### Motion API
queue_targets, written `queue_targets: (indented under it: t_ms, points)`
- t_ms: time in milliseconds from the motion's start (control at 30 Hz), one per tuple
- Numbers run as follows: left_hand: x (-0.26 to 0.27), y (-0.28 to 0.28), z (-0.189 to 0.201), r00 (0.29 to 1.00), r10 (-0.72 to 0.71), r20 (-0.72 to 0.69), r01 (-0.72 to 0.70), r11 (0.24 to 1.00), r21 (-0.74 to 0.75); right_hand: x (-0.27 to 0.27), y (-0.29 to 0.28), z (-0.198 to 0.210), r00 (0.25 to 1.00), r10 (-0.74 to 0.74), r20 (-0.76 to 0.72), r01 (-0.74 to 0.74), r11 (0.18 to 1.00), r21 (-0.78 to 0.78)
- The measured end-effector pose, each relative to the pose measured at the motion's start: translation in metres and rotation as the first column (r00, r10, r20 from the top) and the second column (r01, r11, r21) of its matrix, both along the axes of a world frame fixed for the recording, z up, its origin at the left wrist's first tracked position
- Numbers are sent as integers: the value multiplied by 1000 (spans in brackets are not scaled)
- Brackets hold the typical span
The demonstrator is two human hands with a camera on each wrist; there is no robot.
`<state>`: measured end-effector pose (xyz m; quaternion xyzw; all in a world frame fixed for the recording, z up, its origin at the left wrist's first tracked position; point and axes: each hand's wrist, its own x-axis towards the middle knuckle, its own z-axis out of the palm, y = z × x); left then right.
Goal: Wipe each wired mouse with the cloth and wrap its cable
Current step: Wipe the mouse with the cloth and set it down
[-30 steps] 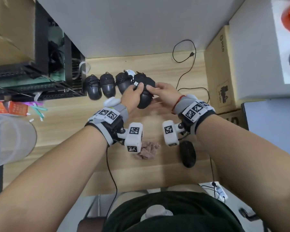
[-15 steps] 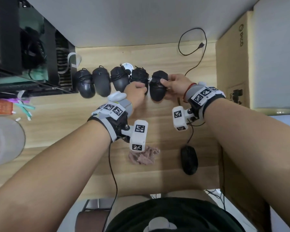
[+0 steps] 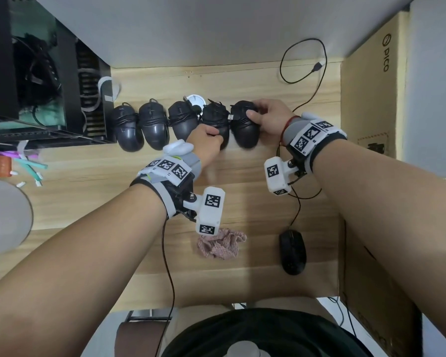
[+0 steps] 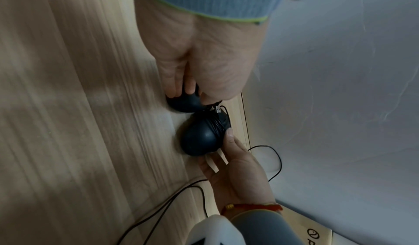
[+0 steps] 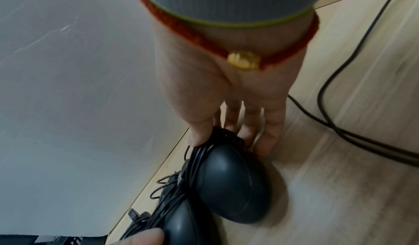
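1. Right hand (image 3: 269, 117) grips the wrapped mouse (image 3: 245, 126) — thumb on its coiled cable — at the right end of a row near the desk's (image 3: 242, 81) back edge.
2. Left hand (image 3: 206, 144) fingers curl around the neighbouring mouse (image 3: 216, 117).
3. Cloth (image 3: 222, 244) and an unwrapped mouse (image 3: 292, 251) lie near the front edge.

The desk (image 3: 242, 81) is showing pale wood grain with a smooth, faintly shiny finish. The wrapped mouse (image 3: 245, 130) is looking like smooth black plastic with a soft sheen, perhaps slightly rubbery. The cloth (image 3: 220, 244) is lying crumpled, pinkish and coarsely knitted. The box (image 3: 368, 104) is showing matt brown cardboard.
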<state>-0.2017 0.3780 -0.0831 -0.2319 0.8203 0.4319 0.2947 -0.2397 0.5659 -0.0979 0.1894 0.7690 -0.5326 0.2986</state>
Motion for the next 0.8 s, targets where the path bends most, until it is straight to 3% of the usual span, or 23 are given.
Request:
queue_targets:
  t_ms: [167,333,600,800]
  points:
    - [-2,-1,4,1000,-4,10,4,1000,4,-1,2,-1,987,-156,29,157,988,-15]
    - [-3,-3,11,1000,-6,13,6,1000,-2,3,8,0,994,-105,-24,105,994,15]
    - [2,-8,29,999,-47,2,47,999,-1,18,-2,6,977,-176,124,186,980,-73]
    - [9,-18,39,999,-53,0,53,998,16,19,-2,12,981,-157,115,157,988,12]
